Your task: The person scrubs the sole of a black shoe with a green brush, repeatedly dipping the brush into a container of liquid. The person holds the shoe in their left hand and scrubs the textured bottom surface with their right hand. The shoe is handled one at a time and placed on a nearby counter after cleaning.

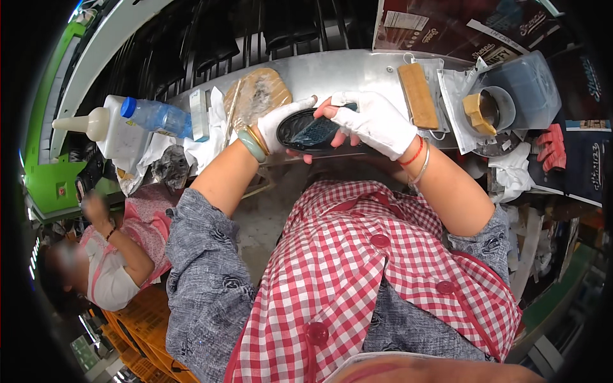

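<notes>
Both of my hands wear white fingertip-less gloves and hold one black, oval, shoe-like piece (285, 136) over the near edge of the metal bench. A dark blue patterned patch (317, 131) shows on its upper face. My left hand (273, 127) is wrapped round the left end, fingertips showing below it. At the right end, my right hand (373, 124) grips with the thumb on top and fingers underneath. The palm hides that end of the piece. Just beyond my left hand lies a plastic-wrapped tan block (258, 96).
A white squeeze bottle (121, 127), a blue-capped water bottle (163, 119) and crumpled paper stand left. To the right are a brown block (418, 96), a cup (499, 105), a clear tub (533, 89) and a pink glove (551, 148). Another person (121, 255) sits at far left beside orange crates (150, 325).
</notes>
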A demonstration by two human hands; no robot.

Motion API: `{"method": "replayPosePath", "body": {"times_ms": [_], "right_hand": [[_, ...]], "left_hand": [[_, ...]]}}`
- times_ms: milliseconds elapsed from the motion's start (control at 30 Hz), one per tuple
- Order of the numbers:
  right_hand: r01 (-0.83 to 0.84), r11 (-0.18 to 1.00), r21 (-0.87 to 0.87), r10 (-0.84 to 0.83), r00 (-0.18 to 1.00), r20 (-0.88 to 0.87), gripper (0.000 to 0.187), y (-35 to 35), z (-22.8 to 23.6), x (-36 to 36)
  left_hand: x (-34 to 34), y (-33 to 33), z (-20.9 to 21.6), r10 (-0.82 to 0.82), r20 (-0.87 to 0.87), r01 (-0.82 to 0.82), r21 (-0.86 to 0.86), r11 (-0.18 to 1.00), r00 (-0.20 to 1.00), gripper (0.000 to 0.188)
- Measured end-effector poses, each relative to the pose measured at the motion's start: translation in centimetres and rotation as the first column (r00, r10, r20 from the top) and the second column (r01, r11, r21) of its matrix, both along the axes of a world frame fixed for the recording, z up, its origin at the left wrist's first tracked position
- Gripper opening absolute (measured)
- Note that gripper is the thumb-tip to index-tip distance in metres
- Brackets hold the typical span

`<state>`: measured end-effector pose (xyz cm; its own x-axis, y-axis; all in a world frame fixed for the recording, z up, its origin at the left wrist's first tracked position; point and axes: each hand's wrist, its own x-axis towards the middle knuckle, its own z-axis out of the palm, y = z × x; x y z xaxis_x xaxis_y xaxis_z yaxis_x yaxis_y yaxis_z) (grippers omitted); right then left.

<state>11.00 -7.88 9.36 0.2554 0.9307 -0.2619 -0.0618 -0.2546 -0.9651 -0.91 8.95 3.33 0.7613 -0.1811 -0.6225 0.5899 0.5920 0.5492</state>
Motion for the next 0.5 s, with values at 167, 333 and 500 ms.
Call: {"method": "replayPosePath", "body": {"times_ms": [167, 333, 500], "right_hand": [[-0.008, 1.0, -0.002, 0.008, 0.999, 0.033, 0.027, -0.2, -0.4, 0.8], [-0.021, 1.0, 0.0, 0.021, 0.999, 0.036, 0.026, -0.7, -0.5, 1.6], [-0.038, 0.999, -0.02, 0.039, 0.997, 0.062, 0.025, -1.3, -0.1, 2.3]], "left_hand": [[0.5, 2.0, -0.7, -0.042, -0.098, 0.041, -0.013, 0.999, 0.994, 0.051], [1.2, 2.6, -0.4, -0.123, -0.123, 0.129, 0.047, 0.991, 0.985, 0.051], [2.2, 2.5, 0.7, -0.145, -0.188, 0.164, 0.089, 0.982, 0.971, 0.055]]}}
